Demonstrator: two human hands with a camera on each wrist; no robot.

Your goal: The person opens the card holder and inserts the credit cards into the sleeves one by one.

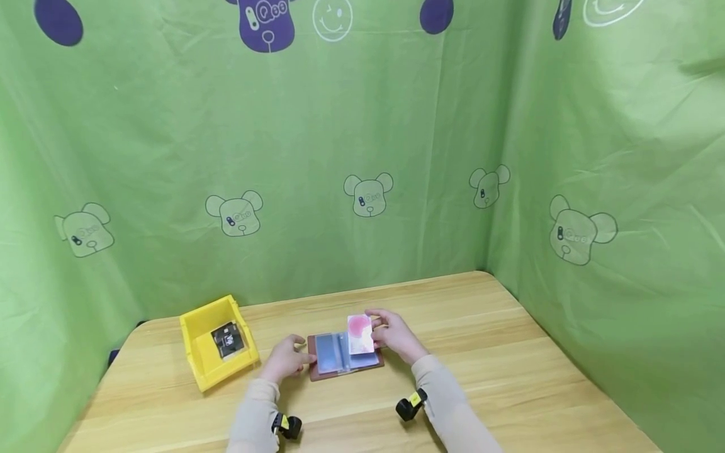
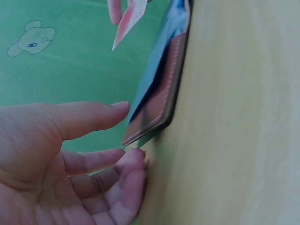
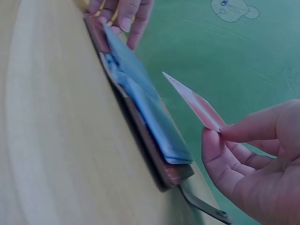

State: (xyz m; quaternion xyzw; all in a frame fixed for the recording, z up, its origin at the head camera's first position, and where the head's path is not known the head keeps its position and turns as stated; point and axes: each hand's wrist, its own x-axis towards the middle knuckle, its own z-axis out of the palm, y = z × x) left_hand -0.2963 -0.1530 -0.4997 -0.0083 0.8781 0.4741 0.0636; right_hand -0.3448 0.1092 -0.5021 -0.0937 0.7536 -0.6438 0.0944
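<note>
A brown card holder (image 1: 312,371) lies opened out on the table, its clear bluish sleeves (image 1: 328,353) showing. My right hand (image 1: 396,336) pinches a white card with a pink round print (image 1: 360,340) by its right edge, thumb against fingers. The card is held up over the right-hand sleeves, tilted in the right wrist view. At the holder's left edge is my left hand (image 1: 286,360), fingers loosely bent. In the left wrist view its thumb is above the cover's corner (image 2: 140,129) and the other fingertips are right at the edge below.
A yellow bin (image 1: 205,377) stands to the left of my left hand, with a black card (image 1: 228,340) inside. A strap with a snap (image 3: 206,208) sticks out from the holder's right side. Green curtains (image 1: 317,251) hang behind the wooden table (image 1: 481,333) and along its sides.
</note>
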